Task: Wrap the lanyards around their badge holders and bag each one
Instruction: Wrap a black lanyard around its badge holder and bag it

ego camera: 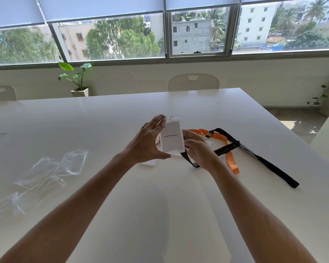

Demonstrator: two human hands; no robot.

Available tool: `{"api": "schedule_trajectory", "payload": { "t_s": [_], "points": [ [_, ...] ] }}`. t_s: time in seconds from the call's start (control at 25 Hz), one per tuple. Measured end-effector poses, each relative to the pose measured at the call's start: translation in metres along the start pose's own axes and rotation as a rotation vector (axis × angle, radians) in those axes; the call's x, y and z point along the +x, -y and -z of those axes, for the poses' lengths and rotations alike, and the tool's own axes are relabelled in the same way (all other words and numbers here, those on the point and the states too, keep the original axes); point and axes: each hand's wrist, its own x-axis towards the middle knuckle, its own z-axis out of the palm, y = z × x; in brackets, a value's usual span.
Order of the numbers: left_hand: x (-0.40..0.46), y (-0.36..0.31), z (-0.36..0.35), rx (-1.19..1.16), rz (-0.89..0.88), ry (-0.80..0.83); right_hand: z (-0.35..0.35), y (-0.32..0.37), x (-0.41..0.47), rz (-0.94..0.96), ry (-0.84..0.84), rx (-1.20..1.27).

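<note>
A clear badge holder (171,137) with a white name card stands upright above the white table (103,120). My left hand (147,143) grips it, fingers at its top edge and thumb at its bottom corner. My right hand (198,150) is at the holder's right edge and holds the black lanyard (251,150), which trails right across the table. An orange lanyard (228,149) lies under the black one. Another badge holder (150,161) lies flat, mostly hidden under my left hand.
Several clear plastic bags (51,169) lie at the left of the table. White chairs (193,82) stand along the far edge, and a potted plant (78,80) stands by the window wall. The table's right edge drops to the floor.
</note>
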Motion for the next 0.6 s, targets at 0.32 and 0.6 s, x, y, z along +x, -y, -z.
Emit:
{"api": "schedule_trajectory", "payload": {
  "t_s": [0.32, 0.6],
  "points": [
    [0.008, -0.009, -0.005, 0.159, 0.066, -0.086, -0.025, -0.023, 0.001, 0.080, -0.297, -0.379],
    [0.011, -0.004, -0.009, 0.253, 0.167, -0.134, -0.037, -0.034, -0.004, -0.005, -0.283, -0.432]
  ]
}}
